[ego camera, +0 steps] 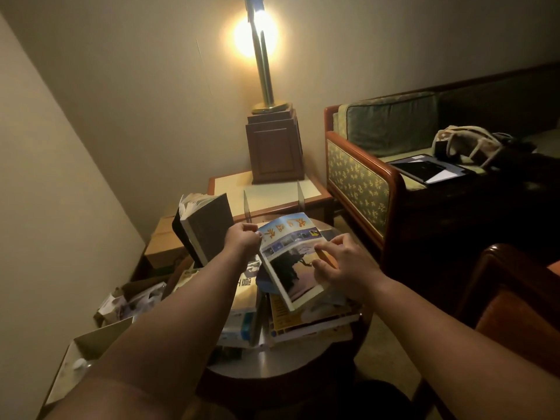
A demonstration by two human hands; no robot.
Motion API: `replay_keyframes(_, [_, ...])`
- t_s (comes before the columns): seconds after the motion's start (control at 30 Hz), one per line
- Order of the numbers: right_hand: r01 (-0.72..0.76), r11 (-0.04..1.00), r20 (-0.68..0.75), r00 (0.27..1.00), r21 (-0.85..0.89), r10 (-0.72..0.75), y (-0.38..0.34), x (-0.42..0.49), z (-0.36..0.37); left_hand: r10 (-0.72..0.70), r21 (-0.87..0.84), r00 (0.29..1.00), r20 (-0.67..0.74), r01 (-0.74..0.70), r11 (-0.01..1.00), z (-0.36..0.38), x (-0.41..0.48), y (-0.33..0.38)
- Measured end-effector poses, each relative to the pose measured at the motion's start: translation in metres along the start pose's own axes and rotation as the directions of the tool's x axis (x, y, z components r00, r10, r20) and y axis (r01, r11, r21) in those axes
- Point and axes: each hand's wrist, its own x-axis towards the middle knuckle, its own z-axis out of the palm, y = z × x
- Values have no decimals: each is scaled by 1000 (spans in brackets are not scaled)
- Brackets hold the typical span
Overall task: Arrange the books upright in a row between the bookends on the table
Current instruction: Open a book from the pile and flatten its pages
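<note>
A colourful photo-cover book (291, 256) is lifted and tilted over a pile of books (306, 319) on a round table (272, 368). My left hand (242, 237) pinches its upper left corner. My right hand (342, 265) holds its right edge, fingers over the cover. A thick dark book (206, 225) stands tilted at the left with its pages fanning open. Two thin bookends, the left bookend (246, 207) and the right bookend (299, 195), stand apart on the square side table (272, 192) beyond, with nothing between them.
A lamp on a wooden box base (274, 147) fills the back of the side table. An armchair (378, 177) with a bag and papers is on the right. Open cardboard boxes (91, 344) sit on the floor at the left, below a sloping wall.
</note>
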Motion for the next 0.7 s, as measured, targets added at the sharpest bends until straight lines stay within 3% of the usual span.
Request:
replay_keyframes(0.03, [2, 1000, -15, 1000, -12, -2, 1, -2, 1, 71, 134, 997, 1, -70, 988, 3, 2, -1])
replay_keyframes(0.1, [0, 999, -41, 999, -54, -2, -1, -4, 4, 245, 443, 969, -20, -211, 871, 14, 0, -6])
replay_keyframes(0.17, [-11, 996, -72, 997, -91, 5, -6, -7, 9, 375, 588, 927, -15, -295, 753, 26, -10, -9])
replay_keyframes(0.3, [-14, 993, -119, 993, -115, 0, -13, -15, 21, 440, 649, 879, 183, -444, 618, 36, -32, -11])
replay_keyframes(0.5, [6, 995, 31, 1000, -95, -3, -12, -31, 41, 430, 611, 795, 428, -606, 510, 16, -72, -19])
replay_keyframes(0.7, [9, 997, 75, 997, -74, -3, -17, -37, 52, 381, 583, 686, 619, -727, 361, 1, -92, -49])
